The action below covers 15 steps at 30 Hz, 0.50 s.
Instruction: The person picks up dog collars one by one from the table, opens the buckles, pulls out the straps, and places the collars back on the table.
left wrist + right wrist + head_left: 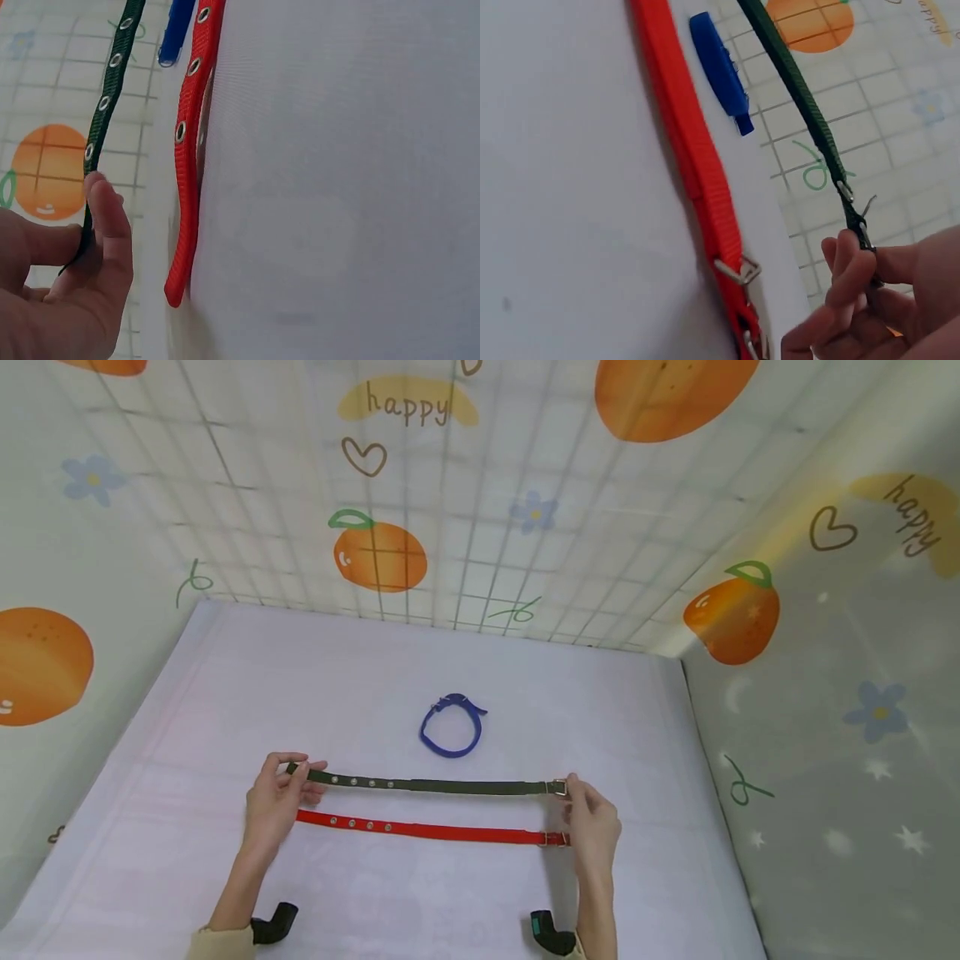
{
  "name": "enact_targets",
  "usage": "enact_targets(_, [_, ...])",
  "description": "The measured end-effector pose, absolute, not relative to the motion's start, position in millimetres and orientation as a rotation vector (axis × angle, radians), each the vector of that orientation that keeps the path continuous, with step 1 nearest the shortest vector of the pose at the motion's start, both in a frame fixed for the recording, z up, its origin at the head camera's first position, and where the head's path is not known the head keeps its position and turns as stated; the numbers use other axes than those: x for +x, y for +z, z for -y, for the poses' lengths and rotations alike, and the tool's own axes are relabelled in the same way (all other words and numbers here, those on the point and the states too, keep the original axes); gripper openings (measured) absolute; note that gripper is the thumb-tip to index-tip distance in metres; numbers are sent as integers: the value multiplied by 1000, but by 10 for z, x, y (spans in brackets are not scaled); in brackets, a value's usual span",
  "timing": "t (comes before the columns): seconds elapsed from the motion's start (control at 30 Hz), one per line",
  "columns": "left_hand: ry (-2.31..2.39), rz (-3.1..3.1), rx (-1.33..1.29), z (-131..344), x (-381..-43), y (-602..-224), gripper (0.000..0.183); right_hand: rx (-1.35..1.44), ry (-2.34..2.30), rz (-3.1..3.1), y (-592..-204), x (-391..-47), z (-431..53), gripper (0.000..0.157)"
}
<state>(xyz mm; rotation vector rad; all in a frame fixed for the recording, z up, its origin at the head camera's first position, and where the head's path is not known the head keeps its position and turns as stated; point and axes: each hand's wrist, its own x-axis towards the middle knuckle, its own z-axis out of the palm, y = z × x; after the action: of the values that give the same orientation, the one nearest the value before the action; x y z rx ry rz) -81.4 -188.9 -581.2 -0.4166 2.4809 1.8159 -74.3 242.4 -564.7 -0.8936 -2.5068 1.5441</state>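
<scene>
A dark green collar (465, 787) with metal eyelets is stretched out straight between my two hands. My left hand (276, 797) pinches its eyelet end between thumb and fingers. At the other end, my right hand (594, 822) pinches it beside the metal buckle (864, 225). Just nearer to me, a red collar (450, 832) of the same kind lies straight on the white surface, eyelets to the left and buckle to the right. Beyond the green one sits a blue collar (452, 752), fastened into a loop.
The white tabletop (375, 902) is enclosed by printed cloth walls (285, 527) at the back and sides. A black angled device (277, 924) is at my left wrist and another black device (551, 933) at my right.
</scene>
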Motion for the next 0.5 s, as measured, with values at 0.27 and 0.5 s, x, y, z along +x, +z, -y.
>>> enact_targets(0.27, [1562,-2751,-262,1927,-812,-5933,23,-820,1243,2619,-5744,-720,-2439,49])
enact_targets(0.5, [1312,-2942,-290,1920,-822,-5948,19,-699,1073,2726,-5815,-719,-2467,45])
